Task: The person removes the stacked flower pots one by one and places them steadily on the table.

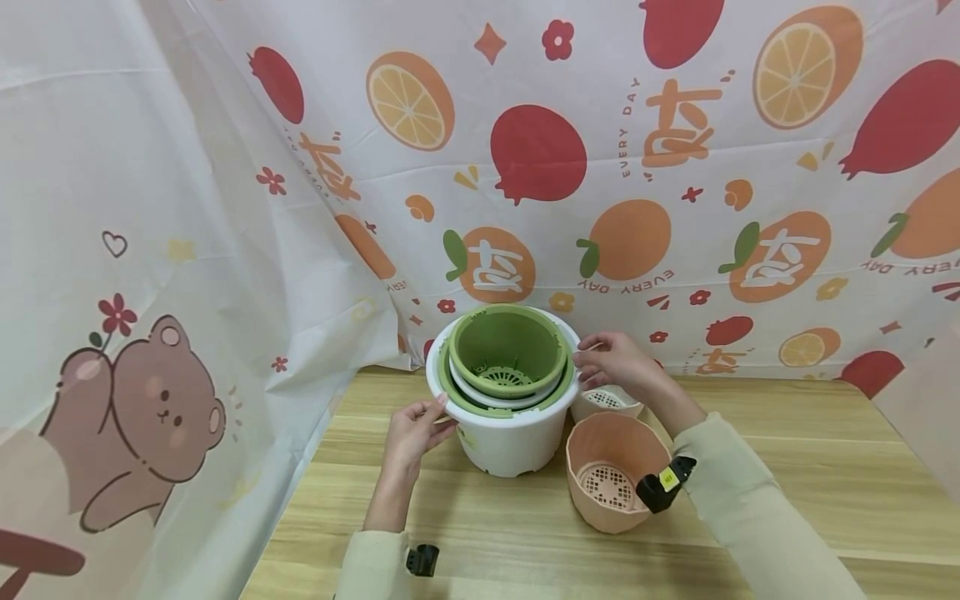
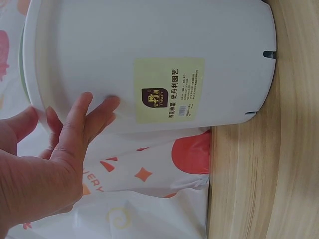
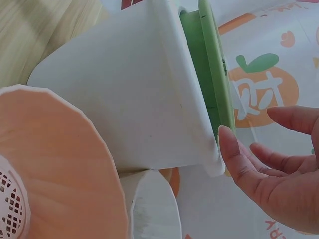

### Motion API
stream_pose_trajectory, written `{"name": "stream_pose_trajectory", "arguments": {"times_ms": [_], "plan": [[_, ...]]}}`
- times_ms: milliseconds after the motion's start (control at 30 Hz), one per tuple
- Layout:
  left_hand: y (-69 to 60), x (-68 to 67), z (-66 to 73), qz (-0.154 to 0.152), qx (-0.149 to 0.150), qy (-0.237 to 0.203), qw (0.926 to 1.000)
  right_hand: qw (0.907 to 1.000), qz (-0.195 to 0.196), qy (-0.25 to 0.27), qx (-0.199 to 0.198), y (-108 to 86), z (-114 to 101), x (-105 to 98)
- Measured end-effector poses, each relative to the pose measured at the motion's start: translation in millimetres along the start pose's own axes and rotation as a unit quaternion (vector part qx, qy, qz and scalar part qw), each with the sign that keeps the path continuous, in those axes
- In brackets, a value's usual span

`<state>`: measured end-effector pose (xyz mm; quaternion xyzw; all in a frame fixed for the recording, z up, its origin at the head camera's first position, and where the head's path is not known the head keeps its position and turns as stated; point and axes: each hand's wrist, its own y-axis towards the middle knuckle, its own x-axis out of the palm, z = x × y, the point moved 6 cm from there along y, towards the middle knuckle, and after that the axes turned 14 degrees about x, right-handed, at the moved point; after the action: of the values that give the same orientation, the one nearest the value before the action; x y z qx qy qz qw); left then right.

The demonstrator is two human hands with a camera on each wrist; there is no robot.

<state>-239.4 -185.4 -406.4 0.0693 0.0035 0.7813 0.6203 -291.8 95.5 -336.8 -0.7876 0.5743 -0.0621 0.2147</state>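
Note:
A large white pot (image 1: pixel 512 448) holds nested pots, with a green pot (image 1: pixel 510 337) innermost and another white and green rim around it. My left hand (image 1: pixel 411 435) is at its left rim; in the left wrist view the hand (image 2: pixel 60 154) pinches the rim between thumb and index finger, other fingers along the labelled white wall (image 2: pixel 99 45). My right hand (image 1: pixel 621 363) is at the right rim. In the right wrist view its relaxed fingertips (image 3: pixel 229 142) lie beside the rim and green edge (image 3: pixel 214 64); contact is uncertain.
An orange pot (image 1: pixel 615 446) with a perforated bottom lies tilted right of the white pot. Behind it is a smaller pale pot (image 1: pixel 609 400), partly hidden by my right hand. A fruit-patterned curtain (image 1: pixel 555 242) hangs behind the wooden table (image 1: pixel 495 533), another cloth at left.

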Motion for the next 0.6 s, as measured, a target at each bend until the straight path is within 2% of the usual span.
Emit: {"name": "stream_pose_trajectory", "arguments": {"times_ms": [600], "plan": [[0.0,0.3,0.3,0.000,0.000,-0.001,1.0000,0.9988,0.006,0.027,0.041,6.8,-4.3,8.6]]}}
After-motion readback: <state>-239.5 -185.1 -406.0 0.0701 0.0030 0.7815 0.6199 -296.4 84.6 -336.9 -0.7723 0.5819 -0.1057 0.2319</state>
